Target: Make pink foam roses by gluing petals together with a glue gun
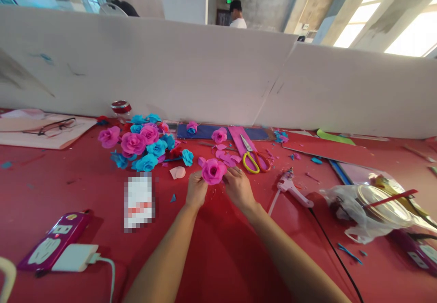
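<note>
A bright pink paper rose (pixel 213 172) is held up between my two hands over the red table. My left hand (pixel 197 190) is closed at the rose's lower left side, its fingertips partly hidden by the petals. On the other side, my right hand (pixel 240 188) pinches at the rose's edge, fingers curled behind it. Loose pink petals (pixel 228 158) lie just beyond the rose. Past my right hand are yellow-handled scissors (pixel 251 161) and red-handled scissors (pixel 263 161), by a strip of pink crepe paper (pixel 239 140). Another pink paper rose (pixel 219 135) lies farther back.
Blue and pink paper flowers (pixel 145 143) cluster at the left. A pink glue gun (pixel 294 190) with its cord lies at the right, near a plastic bag (pixel 355 212). A purple power strip (pixel 56 239) holds a white charger (pixel 75 257). A white partition (pixel 170 66) borders the table's back.
</note>
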`<state>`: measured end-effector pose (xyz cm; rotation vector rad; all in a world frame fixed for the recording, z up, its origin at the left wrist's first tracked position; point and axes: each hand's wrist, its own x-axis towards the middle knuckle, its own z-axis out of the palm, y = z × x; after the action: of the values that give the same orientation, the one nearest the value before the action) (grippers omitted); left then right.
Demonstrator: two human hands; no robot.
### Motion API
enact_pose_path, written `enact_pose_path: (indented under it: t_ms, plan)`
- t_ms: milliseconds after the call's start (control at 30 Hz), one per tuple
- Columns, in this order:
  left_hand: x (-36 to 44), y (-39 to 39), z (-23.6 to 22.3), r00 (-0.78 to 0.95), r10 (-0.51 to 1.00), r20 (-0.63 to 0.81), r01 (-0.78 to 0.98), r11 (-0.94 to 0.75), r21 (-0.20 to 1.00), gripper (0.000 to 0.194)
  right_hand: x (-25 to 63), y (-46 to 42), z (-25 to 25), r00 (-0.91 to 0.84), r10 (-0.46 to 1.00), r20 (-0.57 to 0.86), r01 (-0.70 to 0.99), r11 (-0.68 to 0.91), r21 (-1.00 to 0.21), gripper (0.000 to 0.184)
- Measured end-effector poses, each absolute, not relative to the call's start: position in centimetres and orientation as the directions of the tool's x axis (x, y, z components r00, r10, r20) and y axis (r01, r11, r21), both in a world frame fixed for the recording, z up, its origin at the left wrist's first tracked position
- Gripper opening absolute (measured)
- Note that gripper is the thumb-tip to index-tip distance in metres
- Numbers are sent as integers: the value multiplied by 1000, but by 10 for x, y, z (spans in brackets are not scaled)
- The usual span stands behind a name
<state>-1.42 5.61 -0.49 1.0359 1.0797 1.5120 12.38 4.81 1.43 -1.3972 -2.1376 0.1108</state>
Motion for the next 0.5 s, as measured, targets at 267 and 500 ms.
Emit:
enact_pose_path:
  t_ms: [267,500]
  plan:
    - [-14,59,-1,-263,954,144,-201,-200,959,22,127,71,15,-204,919,337,776,362,-517,18]
    - [-20,53,-7,-669,674,314,94,-342,935,22,68,119,17,-157,944,290,691,315,-650,12]
